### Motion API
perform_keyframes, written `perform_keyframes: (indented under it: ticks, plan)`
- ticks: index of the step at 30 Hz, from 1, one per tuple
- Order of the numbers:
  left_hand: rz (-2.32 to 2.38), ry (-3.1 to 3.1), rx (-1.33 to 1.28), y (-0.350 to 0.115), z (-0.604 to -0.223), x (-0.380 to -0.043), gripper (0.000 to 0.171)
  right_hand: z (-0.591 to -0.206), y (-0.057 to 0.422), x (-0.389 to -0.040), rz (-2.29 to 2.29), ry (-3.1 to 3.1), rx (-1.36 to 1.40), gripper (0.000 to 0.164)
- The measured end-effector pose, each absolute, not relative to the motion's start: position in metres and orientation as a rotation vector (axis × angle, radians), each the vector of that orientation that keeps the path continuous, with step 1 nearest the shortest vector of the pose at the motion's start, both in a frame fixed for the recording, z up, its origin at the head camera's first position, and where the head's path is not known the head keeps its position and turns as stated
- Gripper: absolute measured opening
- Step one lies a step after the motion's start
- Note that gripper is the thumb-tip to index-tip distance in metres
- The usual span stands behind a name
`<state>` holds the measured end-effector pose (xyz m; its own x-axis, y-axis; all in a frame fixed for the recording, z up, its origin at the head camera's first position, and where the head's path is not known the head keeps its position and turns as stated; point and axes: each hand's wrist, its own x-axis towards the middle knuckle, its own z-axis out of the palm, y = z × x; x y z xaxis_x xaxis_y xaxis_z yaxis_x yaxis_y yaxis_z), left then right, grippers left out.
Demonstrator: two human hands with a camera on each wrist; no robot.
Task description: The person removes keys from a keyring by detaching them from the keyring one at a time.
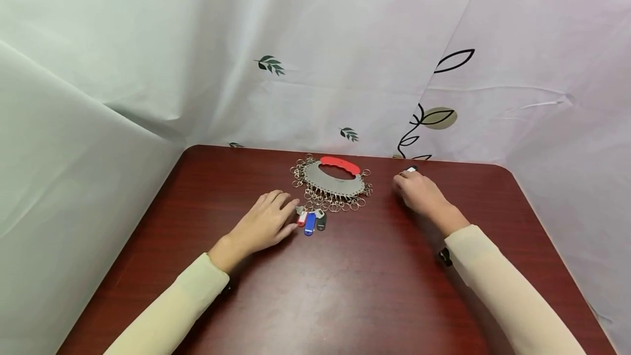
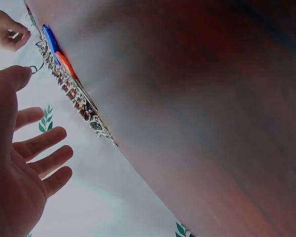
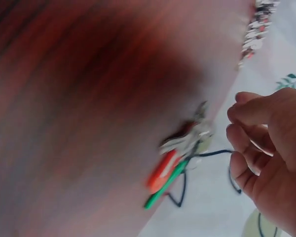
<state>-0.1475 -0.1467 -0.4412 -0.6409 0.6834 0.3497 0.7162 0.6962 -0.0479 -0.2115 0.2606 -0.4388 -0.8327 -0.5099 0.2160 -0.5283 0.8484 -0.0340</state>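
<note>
My left hand (image 1: 263, 221) lies over the table with its fingers spread. Beside its thumb and index finger are several keys with a red tag (image 1: 302, 218), a blue tag (image 1: 309, 223) and a dark tag (image 1: 321, 221). My right hand (image 1: 421, 193) is farther right, its fingers loosely bent, with nothing visible in them. Just beyond its fingertips shows a black-and-white key tag (image 1: 411, 169). In the right wrist view, keys with a red tag (image 3: 163, 170) and a green tag (image 3: 166, 183) lie on the table, apart from the fingers.
A curved grey metal plate (image 1: 327, 179) with a red handle (image 1: 340, 165) lies near the table's back edge, hung with many small clips and rings (image 1: 340, 204). The dark red tabletop (image 1: 340, 300) ends at white sheeting (image 1: 315, 43) printed with leaves.
</note>
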Motion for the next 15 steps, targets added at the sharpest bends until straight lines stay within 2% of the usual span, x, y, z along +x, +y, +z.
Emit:
perform_keyframes:
  ticks: [10,15]
  plan:
    - [-0.132,-2.613,-1.040,-0.148,-0.439,-0.148,0.066,-0.417,0.194,-0.203,0.471,-2.791,0.888,0.011]
    - [-0.142,-2.681,-1.017,-0.146,-0.438,-0.148,0.065,-0.416,0.159,-0.198,0.547,-2.803,0.959,0.013]
